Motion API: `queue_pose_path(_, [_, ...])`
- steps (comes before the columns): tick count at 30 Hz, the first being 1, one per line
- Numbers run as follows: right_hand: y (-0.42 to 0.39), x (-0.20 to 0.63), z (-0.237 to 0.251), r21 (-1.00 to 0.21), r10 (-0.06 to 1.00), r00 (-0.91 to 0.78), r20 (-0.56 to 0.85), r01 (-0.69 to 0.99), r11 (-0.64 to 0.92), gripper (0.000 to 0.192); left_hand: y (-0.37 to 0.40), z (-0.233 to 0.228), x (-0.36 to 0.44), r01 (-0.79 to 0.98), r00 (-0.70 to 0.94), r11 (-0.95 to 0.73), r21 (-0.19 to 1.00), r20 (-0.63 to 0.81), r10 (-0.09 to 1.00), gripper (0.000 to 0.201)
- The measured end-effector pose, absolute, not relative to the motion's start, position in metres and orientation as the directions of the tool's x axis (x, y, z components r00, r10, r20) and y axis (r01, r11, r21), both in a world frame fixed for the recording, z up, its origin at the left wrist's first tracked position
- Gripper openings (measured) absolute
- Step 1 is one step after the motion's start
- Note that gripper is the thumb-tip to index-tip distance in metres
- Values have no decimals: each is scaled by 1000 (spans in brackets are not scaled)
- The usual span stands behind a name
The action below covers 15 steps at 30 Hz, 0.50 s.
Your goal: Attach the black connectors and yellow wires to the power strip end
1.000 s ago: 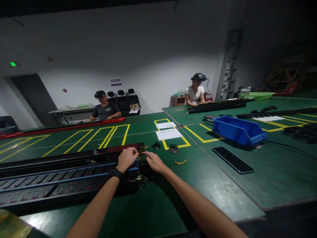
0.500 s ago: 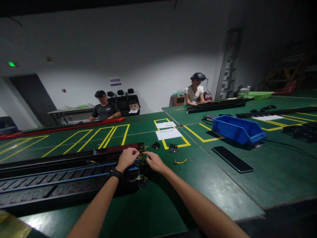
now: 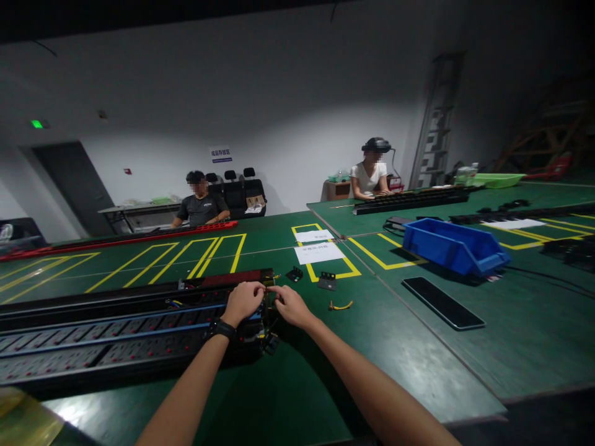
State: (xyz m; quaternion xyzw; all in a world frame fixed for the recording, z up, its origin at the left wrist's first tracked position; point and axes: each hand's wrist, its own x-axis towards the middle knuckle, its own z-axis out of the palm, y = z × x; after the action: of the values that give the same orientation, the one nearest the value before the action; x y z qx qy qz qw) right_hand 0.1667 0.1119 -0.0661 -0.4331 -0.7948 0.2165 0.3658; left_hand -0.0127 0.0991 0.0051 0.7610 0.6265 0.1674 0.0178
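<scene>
Long black power strips point(image 3: 144, 351) with rows of sockets and small red parts lie side by side at the left. At their right ends, my left hand point(image 3: 245, 301) is bent over the wiring, fingers pinched together, a dark band on its wrist. My right hand point(image 3: 290, 305) meets it there from the right, its forefinger reaching to the left fingertips and its other fingers curled. Whatever the fingertips hold is too small and hidden to name. Just beyond them lie two small black brackets point(image 3: 327, 282). A short yellow wire piece point(image 3: 341, 306) rests to the right.
A blue bin point(image 3: 455, 248) and a smartphone point(image 3: 444, 303) occupy the right of the green table point(image 3: 390, 353). Paper labels point(image 3: 318, 253) lie inside yellow tape marks. Two co-workers sit across the table, one by a red strip point(image 3: 204, 230), one by a black strip point(image 3: 411, 201).
The view has shifted slightly, so most things appear a little further right. Both hands stay together at the strip's end, with only slight finger movement.
</scene>
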Motion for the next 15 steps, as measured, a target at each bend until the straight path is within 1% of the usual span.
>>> queue_pose_path(5, [111,167,-64,-670,847,-397,353,525,526,59,102,4,-14,927,216,-266,264,202,955,36])
queue_pose_path(10, [113,169,-64,-651,836,-443,324,536,537,70,99,7,-13,913,200,-264,311,222,954,30])
queue_pose_path(15, [112,170,-66,-633,827,-451,336,542,553,73,98,9,-13,916,178,-240,323,211,961,30])
